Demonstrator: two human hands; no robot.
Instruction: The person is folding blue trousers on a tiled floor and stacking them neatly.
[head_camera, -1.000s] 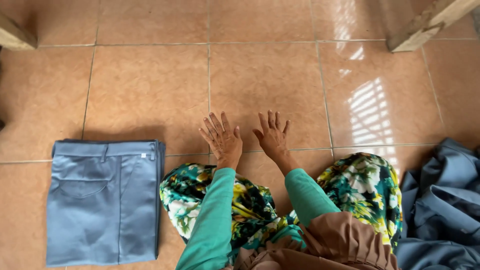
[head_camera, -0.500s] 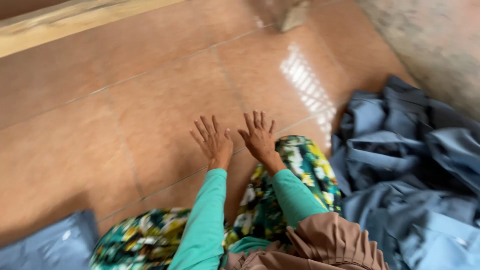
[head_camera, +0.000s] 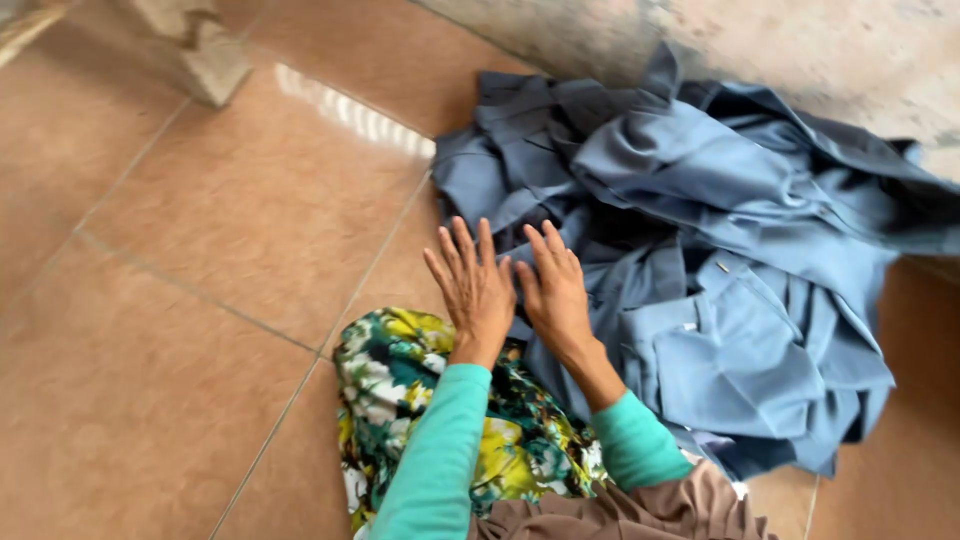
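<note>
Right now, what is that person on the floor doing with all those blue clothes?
A person sits on the tiled floor, floral fabric over the knees. Both hands are stretched out flat, fingers spread, toward a crumpled pile of blue-grey clothes lying against the wall. The left hand is at the pile's edge; the right hand is over the cloth. Neither hand has gripped anything.

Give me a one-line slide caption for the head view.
Both hands, left hand and right hand, reach open over a tiled floor toward a heap of blue-grey garments.
</note>
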